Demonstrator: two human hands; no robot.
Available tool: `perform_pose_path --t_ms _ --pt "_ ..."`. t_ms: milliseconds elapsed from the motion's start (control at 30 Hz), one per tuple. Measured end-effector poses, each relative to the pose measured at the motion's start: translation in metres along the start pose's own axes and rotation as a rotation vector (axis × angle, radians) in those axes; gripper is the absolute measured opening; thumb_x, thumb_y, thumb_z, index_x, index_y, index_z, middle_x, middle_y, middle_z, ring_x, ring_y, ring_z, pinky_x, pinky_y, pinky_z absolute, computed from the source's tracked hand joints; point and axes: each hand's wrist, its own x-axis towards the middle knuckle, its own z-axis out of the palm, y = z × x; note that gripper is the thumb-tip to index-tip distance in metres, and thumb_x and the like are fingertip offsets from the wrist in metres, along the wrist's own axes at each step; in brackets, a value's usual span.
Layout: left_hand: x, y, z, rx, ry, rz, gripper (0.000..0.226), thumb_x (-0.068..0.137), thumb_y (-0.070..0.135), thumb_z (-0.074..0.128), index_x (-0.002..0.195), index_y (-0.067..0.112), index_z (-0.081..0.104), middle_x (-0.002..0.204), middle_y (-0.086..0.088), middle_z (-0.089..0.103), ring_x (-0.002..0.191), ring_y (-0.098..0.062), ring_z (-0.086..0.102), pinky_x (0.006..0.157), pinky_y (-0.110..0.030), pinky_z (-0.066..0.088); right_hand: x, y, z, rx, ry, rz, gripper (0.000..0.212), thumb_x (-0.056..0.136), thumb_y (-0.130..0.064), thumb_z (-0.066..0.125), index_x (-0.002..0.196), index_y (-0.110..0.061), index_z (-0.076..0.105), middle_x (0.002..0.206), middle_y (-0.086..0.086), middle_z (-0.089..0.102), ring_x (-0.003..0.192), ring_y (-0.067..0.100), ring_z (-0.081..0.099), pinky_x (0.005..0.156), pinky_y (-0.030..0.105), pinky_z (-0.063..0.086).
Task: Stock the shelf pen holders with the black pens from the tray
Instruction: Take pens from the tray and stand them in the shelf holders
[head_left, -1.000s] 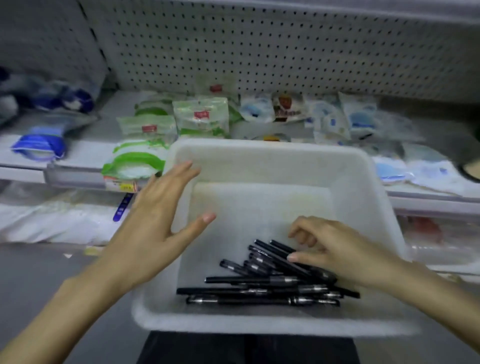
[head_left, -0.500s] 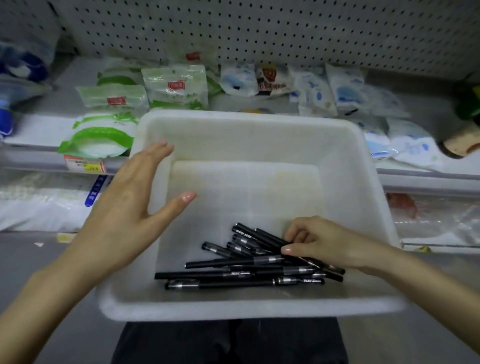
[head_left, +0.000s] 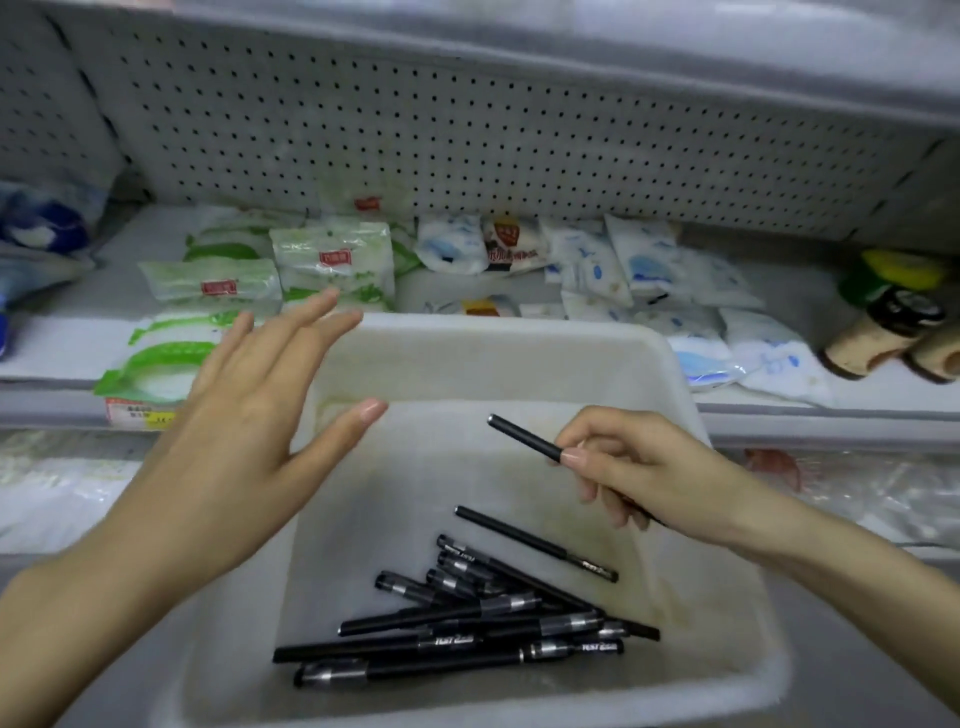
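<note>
1. A white plastic tray (head_left: 519, 332) is seen in the foreground, set in front of a store shelf (head_left: 62, 343), with its far rim close to the shelf's front edge.
2. A pile of black pens (head_left: 467, 623) is found on the tray floor, in the near half. The pens are laid across one another, most of them running roughly left to right.
3. One loose pen (head_left: 535, 543) is seen just beyond the pile, slanted on the tray floor.
4. A single pen (head_left: 524, 439) is held by the right hand (head_left: 639, 467), pinched between the thumb and the curled fingers. It is raised above the tray floor, and its free end is pointed up and to the left. The other end is hidden behind the hand.
5. The left hand (head_left: 249, 405) is held flat and wide open, with the fingers straight and spread and the thumb out. Nothing is held by it. It is placed over the tray's left wall; whether the wall is touched cannot be told.
6. Green-and-white packets (head_left: 332, 265) are laid on the left part of the shelf and white-and-blue packets (head_left: 623, 260) on the right part. A tan bottle (head_left: 878, 332) with a dark cap is seen lying at the far right.
7. A perforated back panel (head_left: 467, 130) is seen behind the shelf, and a price label (head_left: 135, 413) is fixed to the shelf's front edge, left of the left hand.
</note>
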Motion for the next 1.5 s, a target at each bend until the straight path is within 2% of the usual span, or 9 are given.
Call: perform_pose_path --t_ms 167,367,533,667,900,1033,1200,1400,1500 --pt "0.054 0.035 -0.033 -0.035 0.147 0.147 0.053 0.092 0.055 0.036 0.139 0.031 0.041 0.147 0.016 0.034 0.132 -0.003 0.033 0.107 -0.033 0.028 -0.007 -0.057 -0.049 -0.012 0.071 -0.066 0.01 0.09 -0.012 0.058 0.091 -0.014 0.067 0.062 -0.004 0.063 0.047 0.003 0.051 0.044 0.017 0.04" --pt "0.122 0.061 -0.067 -0.027 0.317 0.319 0.047 0.095 0.05 0.038 0.135 0.026 0.047 0.141 0.011 0.044 0.131 -0.006 0.04 0.107 -0.027 0.03 -0.026 -0.124 -0.128 0.016 0.165 -0.169 0.029 0.084 0.004 0.06 0.098 -0.019 0.071 0.088 0.002 0.075 0.075 0.007 0.067 0.064 0.012 0.051" --pt "0.165 0.082 -0.086 -0.017 0.386 0.413 0.045 0.096 0.053 0.034 0.133 0.031 0.047 0.137 0.021 0.042 0.127 0.004 0.038 0.102 -0.012 0.029 -0.036 -0.171 -0.176 0.055 0.491 -0.375 0.015 0.063 -0.013 0.07 0.076 -0.006 0.069 0.072 0.014 0.072 0.072 0.021 0.072 0.061 0.017 0.054" --pt "0.187 0.089 -0.09 0.131 0.4 0.438 0.048 0.097 0.051 0.031 0.133 0.026 0.049 0.135 0.013 0.049 0.124 0.0 0.039 0.103 -0.022 0.032 -0.028 -0.206 -0.199 0.036 0.704 -0.515 0.02 0.057 -0.022 0.073 0.07 -0.006 0.071 0.061 0.011 0.066 0.053 0.012 0.065 0.048 0.015 0.05" --pt "0.197 0.078 -0.085 0.287 0.38 0.424 0.05 0.098 0.046 0.032 0.134 0.018 0.051 0.138 0.005 0.053 0.13 -0.006 0.039 0.111 -0.03 0.022 0.0 -0.249 -0.202 0.248 0.59 -0.679 0.017 0.082 -0.004 0.065 0.098 -0.002 0.059 0.087 0.018 0.072 0.074 0.02 0.072 0.065 0.021 0.057" --pt "0.201 0.073 -0.083 0.305 0.375 0.42 0.051 0.101 0.05 0.026 0.139 0.021 0.044 0.144 0.007 0.046 0.135 -0.004 0.034 0.111 -0.03 0.022 0.015 -0.259 -0.191 0.139 0.674 -0.812 0.026 0.09 0.001 0.057 0.113 -0.006 0.047 0.082 0.02 0.07 0.07 0.024 0.072 0.064 0.026 0.058" --pt "0.202 0.073 -0.085 0.261 0.365 0.407 0.05 0.101 0.052 0.025 0.135 0.024 0.047 0.139 0.01 0.051 0.131 -0.001 0.037 0.11 -0.027 0.022 0.035 -0.259 -0.181 0.023 0.826 -0.94 0.029 0.088 -0.003 0.062 0.109 -0.014 0.044 0.069 0.016 0.068 0.06 0.022 0.07 0.058 0.029 0.058" --pt "0.201 0.073 -0.086 0.262 0.363 0.416 0.05 0.101 0.053 0.022 0.132 0.025 0.05 0.138 0.01 0.051 0.129 0.001 0.036 0.111 -0.027 0.019 0.052 -0.259 -0.179 -0.065 0.816 -0.91 0.026 0.088 -0.006 0.063 0.1 -0.02 0.045 0.064 0.012 0.066 0.058 0.02 0.069 0.059 0.046 0.058" --pt "0.201 0.074 -0.086 0.238 0.37 0.417 0.047 0.101 0.053 0.024 0.128 0.026 0.052 0.137 0.011 0.052 0.129 0.001 0.035 0.112 -0.025 0.016 0.056 -0.264 -0.184 -0.119 0.804 -0.914 0.025 0.088 -0.008 0.064 0.101 -0.019 0.045 0.061 0.01 0.066 0.056 0.021 0.068 0.056 0.041 0.058"
